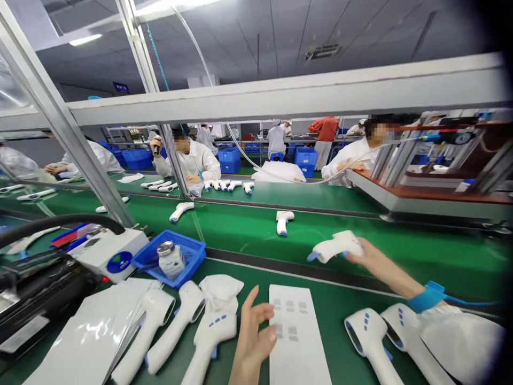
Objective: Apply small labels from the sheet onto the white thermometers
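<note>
My right hand [363, 256], with a blue band at its wrist, grips a white infrared thermometer [335, 247] over the green conveyor belt. Its blue-tipped end points left. My left hand [254, 334] is open, fingers apart, beside the left edge of a white sheet [304, 353] bearing several small grey labels [294, 331]. Left of that hand lies a white thermometer [216, 326] with blue buttons, and a crumpled white cloth [221, 291] touches its top. Two more thermometers, one [188, 315] and another [154, 310], lie farther left. At the right are two others, one [368, 331] nearer and one [404, 326] partly behind my sleeve.
A blue tray [192, 262] holds a metal-topped bottle. Glossy white sheets [80, 337] lie beside a white box-shaped device [116, 254]. The green belt [236, 224] carries a thermometer [284, 222] and another [181, 212]. Co-workers sit across it; a metal post [80, 133] rises at left.
</note>
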Demonstrator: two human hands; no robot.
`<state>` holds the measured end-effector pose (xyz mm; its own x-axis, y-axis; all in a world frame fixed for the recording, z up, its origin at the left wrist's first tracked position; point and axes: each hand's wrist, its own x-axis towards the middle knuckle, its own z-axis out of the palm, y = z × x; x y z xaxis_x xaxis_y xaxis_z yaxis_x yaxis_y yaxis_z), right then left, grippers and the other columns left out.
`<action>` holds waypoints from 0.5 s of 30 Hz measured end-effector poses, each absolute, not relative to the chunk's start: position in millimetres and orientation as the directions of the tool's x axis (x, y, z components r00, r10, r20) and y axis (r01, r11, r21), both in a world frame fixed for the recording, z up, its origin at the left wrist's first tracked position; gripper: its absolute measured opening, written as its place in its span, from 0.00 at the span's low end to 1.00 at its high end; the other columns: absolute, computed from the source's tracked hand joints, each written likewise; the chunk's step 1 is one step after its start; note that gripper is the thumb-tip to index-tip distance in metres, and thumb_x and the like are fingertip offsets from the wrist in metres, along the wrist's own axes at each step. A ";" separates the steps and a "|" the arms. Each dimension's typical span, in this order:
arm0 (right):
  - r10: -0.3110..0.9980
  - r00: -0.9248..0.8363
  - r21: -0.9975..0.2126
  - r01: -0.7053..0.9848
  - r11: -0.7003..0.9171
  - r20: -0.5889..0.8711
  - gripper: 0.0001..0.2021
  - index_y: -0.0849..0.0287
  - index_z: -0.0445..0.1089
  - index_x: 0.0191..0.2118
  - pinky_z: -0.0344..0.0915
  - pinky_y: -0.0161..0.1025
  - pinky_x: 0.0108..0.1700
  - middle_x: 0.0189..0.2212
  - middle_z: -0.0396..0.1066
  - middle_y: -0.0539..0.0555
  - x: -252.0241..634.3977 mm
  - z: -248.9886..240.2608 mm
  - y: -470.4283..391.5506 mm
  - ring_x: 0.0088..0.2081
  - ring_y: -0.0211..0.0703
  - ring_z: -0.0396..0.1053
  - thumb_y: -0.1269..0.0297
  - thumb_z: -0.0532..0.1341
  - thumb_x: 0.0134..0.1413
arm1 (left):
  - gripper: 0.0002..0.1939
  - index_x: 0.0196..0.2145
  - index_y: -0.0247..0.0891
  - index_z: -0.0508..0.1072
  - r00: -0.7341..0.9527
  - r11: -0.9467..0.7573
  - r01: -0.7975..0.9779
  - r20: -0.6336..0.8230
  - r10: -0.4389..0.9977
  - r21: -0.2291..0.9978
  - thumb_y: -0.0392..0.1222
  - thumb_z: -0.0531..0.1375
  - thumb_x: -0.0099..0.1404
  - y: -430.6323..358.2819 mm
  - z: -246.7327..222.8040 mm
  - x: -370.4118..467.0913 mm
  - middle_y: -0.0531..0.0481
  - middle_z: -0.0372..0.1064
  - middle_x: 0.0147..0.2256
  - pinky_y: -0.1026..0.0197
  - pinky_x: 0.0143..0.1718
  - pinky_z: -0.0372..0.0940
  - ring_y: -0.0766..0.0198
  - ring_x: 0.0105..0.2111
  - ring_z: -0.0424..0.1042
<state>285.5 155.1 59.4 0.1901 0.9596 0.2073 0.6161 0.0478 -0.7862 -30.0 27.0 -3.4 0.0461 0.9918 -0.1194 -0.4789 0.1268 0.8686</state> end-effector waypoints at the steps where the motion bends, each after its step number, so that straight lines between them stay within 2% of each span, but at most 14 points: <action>1: 0.991 0.006 -0.815 0.569 0.106 0.134 0.21 0.59 0.70 0.48 0.70 0.46 0.45 0.43 0.75 0.59 268.8 56.5 142.0 0.43 0.53 0.72 0.59 0.66 0.46 | 0.52 0.62 0.42 0.55 0.113 0.168 -0.518 -0.127 0.985 0.839 0.55 0.72 0.44 26.1 5.0 -25.5 0.42 0.68 0.43 0.54 0.47 0.63 0.51 0.47 0.67; 3: 0.921 -0.389 -0.860 0.469 0.201 0.003 0.27 0.57 0.63 0.55 0.68 0.47 0.50 0.49 0.71 0.56 232.5 52.4 111.7 0.46 0.51 0.71 0.61 0.64 0.48 | 0.53 0.65 0.44 0.49 0.325 0.344 -0.592 -0.174 0.930 0.729 0.47 0.71 0.47 21.5 19.9 -16.8 0.43 0.68 0.44 0.55 0.42 0.65 0.54 0.43 0.70; 4: 0.880 -0.475 -0.857 0.461 0.232 -0.017 0.28 0.56 0.61 0.57 0.66 0.47 0.53 0.52 0.68 0.56 214.5 50.6 96.4 0.49 0.50 0.69 0.62 0.63 0.49 | 0.51 0.65 0.45 0.48 0.402 0.424 -0.592 -0.204 0.892 0.685 0.44 0.69 0.49 18.0 25.2 -13.5 0.44 0.68 0.43 0.57 0.36 0.66 0.58 0.36 0.71; 5: 0.873 -0.487 -0.842 0.476 0.252 -0.014 0.30 0.56 0.60 0.58 0.63 0.48 0.57 0.54 0.65 0.57 197.9 48.2 81.9 0.52 0.50 0.66 0.63 0.64 0.48 | 0.49 0.65 0.45 0.47 0.423 0.465 -0.583 -0.239 0.874 0.667 0.40 0.67 0.50 13.8 28.5 -11.4 0.46 0.68 0.41 0.60 0.29 0.65 0.63 0.28 0.70; 7: 0.918 -0.396 -0.811 0.543 0.216 -0.020 0.29 0.58 0.58 0.59 0.61 0.48 0.59 0.55 0.62 0.59 171.6 40.8 56.1 0.55 0.50 0.64 0.63 0.62 0.51 | 0.46 0.65 0.47 0.46 0.326 0.454 -0.549 -0.320 0.889 0.701 0.34 0.63 0.53 4.5 29.9 -11.5 0.50 0.68 0.37 0.65 0.20 0.59 0.71 0.19 0.61; 10: 0.952 -0.307 -0.715 0.669 0.205 -0.014 0.25 0.61 0.59 0.59 0.58 0.50 0.62 0.58 0.59 0.63 152.9 24.0 23.6 0.60 0.52 0.59 0.66 0.59 0.55 | 0.46 0.66 0.54 0.41 0.097 0.371 -0.487 -0.374 0.923 0.791 0.32 0.60 0.58 -8.3 26.5 -19.1 0.53 0.66 0.33 0.67 0.19 0.58 0.71 0.20 0.60; 13: 0.930 -0.366 -0.592 0.757 0.278 -0.032 0.26 0.62 0.61 0.59 0.54 0.56 0.64 0.62 0.57 0.63 152.8 8.7 1.8 0.64 0.58 0.53 0.67 0.62 0.53 | 0.43 0.66 0.56 0.38 0.056 0.378 -0.430 -0.393 0.918 0.820 0.38 0.60 0.63 -15.7 25.5 -24.0 0.57 0.61 0.26 0.67 0.20 0.60 0.70 0.20 0.59; 15: 0.933 -0.359 -0.579 0.767 0.277 -0.029 0.23 0.60 0.64 0.57 0.56 0.56 0.63 0.61 0.60 0.62 156.8 3.0 -2.2 0.62 0.58 0.56 0.66 0.61 0.55 | 0.41 0.66 0.56 0.39 0.070 0.386 -0.403 -0.393 0.917 0.829 0.42 0.59 0.65 -17.1 25.5 -21.4 0.59 0.59 0.24 0.67 0.20 0.60 0.70 0.19 0.57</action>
<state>156.8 -2.2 3.0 -0.3586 0.9330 -0.0292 0.7673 0.2767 -0.5785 -21.4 -17.1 25.5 0.0698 0.9168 -0.3932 -0.4033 0.3864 0.8295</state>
